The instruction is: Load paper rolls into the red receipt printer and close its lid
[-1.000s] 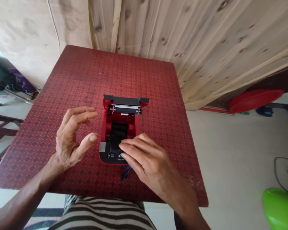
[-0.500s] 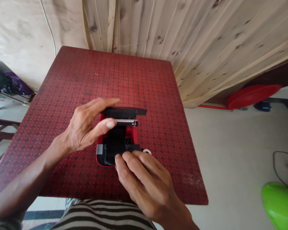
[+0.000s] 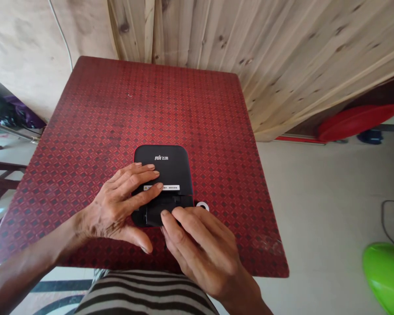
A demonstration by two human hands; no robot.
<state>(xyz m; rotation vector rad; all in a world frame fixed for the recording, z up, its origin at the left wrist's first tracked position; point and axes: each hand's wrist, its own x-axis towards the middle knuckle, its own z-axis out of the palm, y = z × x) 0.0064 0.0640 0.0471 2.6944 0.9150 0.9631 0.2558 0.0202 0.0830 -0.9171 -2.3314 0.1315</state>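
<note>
A small printer (image 3: 170, 170) with a black lid and red rim lies on the table, its lid closed down. White lettering and a white label strip mark the lid. My left hand (image 3: 118, 205) rests on the lid's left side, fingers stretched out flat and thumb apart near the front edge. At the printer's front end, my right hand (image 3: 203, 249) has its fingers bent and close together over a black strip (image 3: 154, 214) that comes out from under the lid. The right hand's grip underneath is hidden. Just beyond its knuckles, a small white ring (image 3: 202, 204) shows beside the printer.
The table (image 3: 216, 144) has a red patterned cover and stands against a wooden plank wall (image 3: 200, 30). On the floor to the right are a green rounded object (image 3: 384, 275) and a cable. A red round object (image 3: 357, 122) leans by the wall. Dark wooden furniture (image 3: 3, 181) is at left.
The printer's lid, raised before with its inside and a roller showing, is now down. My left hand moved from the lid's raised edge to lying on top. My right hand stayed at the black strip.
</note>
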